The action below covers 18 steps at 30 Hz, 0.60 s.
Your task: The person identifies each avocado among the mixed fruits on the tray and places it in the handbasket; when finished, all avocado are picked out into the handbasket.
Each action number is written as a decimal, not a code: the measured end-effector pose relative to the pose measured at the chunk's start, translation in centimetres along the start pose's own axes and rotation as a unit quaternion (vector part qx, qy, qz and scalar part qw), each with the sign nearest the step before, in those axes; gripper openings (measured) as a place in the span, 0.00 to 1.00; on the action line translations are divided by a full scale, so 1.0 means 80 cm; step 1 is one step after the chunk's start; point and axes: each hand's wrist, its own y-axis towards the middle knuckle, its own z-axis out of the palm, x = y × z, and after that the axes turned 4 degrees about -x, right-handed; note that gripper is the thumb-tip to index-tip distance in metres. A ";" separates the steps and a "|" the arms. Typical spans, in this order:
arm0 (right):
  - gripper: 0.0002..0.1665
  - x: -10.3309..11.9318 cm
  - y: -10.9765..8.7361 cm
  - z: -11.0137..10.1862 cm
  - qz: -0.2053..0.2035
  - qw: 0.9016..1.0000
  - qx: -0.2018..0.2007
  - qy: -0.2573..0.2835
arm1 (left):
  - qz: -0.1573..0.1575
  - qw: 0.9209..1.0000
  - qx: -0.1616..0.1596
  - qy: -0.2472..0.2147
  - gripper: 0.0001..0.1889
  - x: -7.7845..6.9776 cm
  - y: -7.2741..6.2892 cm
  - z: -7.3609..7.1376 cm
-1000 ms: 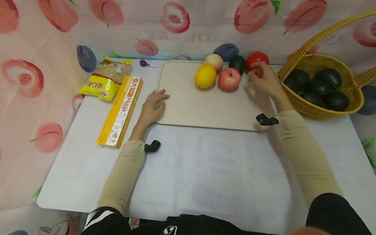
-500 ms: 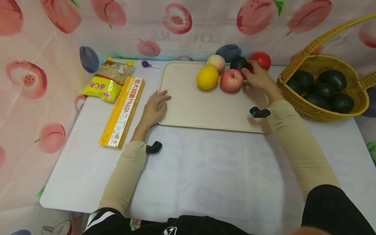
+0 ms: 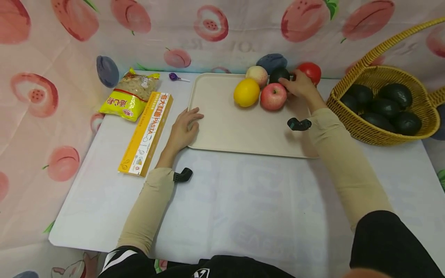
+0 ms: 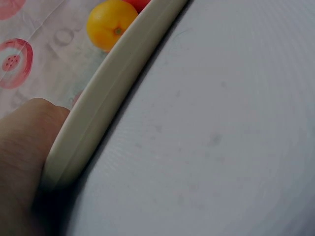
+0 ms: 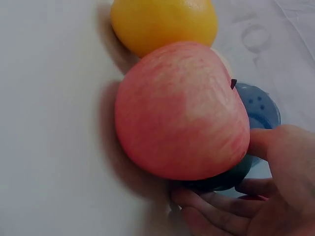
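Observation:
My right hand is at the tray's back right, fingers and thumb around a dark green avocado. In the right wrist view a pink-red apple hides most of the avocado. A yellow orange and a pale peach sit left of the apple on the beige tray. Just behind my right hand is a red tomato. My left hand rests on the tray's left edge, fingers reaching over the rim; its fingertips are hidden in the left wrist view.
A wicker basket of several avocados stands right of the tray, its tall handle arching above. To the left lie a yellow pasta box, a bag of pasta and a purple lollipop. A patterned cloth hangs behind the table.
My right hand has moved left from the tomato to the avocado, which has shifted slightly left towards the peach. The left hand stays on the tray's edge.

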 end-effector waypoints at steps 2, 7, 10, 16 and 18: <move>0.48 0.002 0.000 0.000 0.003 1.000 -0.004 -0.005 | 0.000 1.000 0.000 0.000 0.17 0.000 0.000 0.001; 0.46 0.001 0.002 0.004 -0.005 1.000 -0.029 -0.010 | 0.000 1.000 0.000 -0.001 0.17 -0.001 0.000 0.001; 0.45 -0.001 0.003 0.008 -0.007 0.999 -0.051 0.003 | -0.002 1.000 0.001 -0.001 0.17 -0.001 -0.001 0.001; 0.41 0.000 -0.002 0.015 0.018 0.993 -0.106 0.057 | -0.001 1.000 0.002 0.000 0.17 -0.003 0.000 -0.001; 0.39 0.002 -0.004 0.017 0.017 0.989 -0.126 0.078 | -0.001 1.000 0.002 0.001 0.17 -0.003 -0.001 -0.001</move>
